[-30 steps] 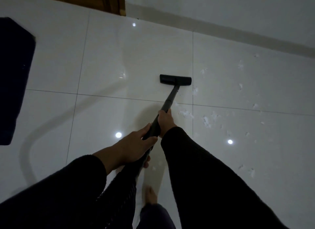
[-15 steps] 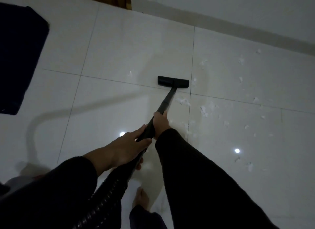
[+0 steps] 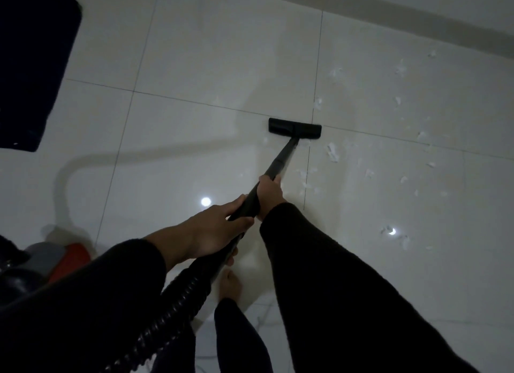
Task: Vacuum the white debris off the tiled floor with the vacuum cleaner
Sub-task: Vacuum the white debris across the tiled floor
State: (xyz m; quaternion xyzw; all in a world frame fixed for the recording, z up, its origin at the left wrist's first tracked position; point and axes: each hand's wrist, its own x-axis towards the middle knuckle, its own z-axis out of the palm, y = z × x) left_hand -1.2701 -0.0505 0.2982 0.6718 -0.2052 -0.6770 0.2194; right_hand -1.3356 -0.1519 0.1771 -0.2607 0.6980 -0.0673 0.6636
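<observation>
Both hands grip the black vacuum wand [image 3: 282, 158]. My left hand [image 3: 214, 231] is wrapped around its lower end, where the ribbed hose [image 3: 178, 303] joins. My right hand [image 3: 268, 193] holds the tube higher up. The flat black floor nozzle [image 3: 294, 128] rests on the pale tiled floor [image 3: 222, 53], just left of a vertical grout line. White debris [image 3: 332, 151] lies scattered to the nozzle's right, with more scraps [image 3: 400, 69] toward the wall and several bits [image 3: 306, 179] close to the wand.
A dark mat [image 3: 30, 66] lies at the upper left. The vacuum body, grey and red [image 3: 64, 258], sits at the lower left. A wall skirting [image 3: 417, 19] runs along the top right. My bare foot [image 3: 229, 285] stands under the wand. Ceiling lights reflect as bright spots [image 3: 205, 201].
The nozzle has been drawn back toward me over the horizontal grout line, and the view has swung left and down. The vacuum body has come into view at the lower left.
</observation>
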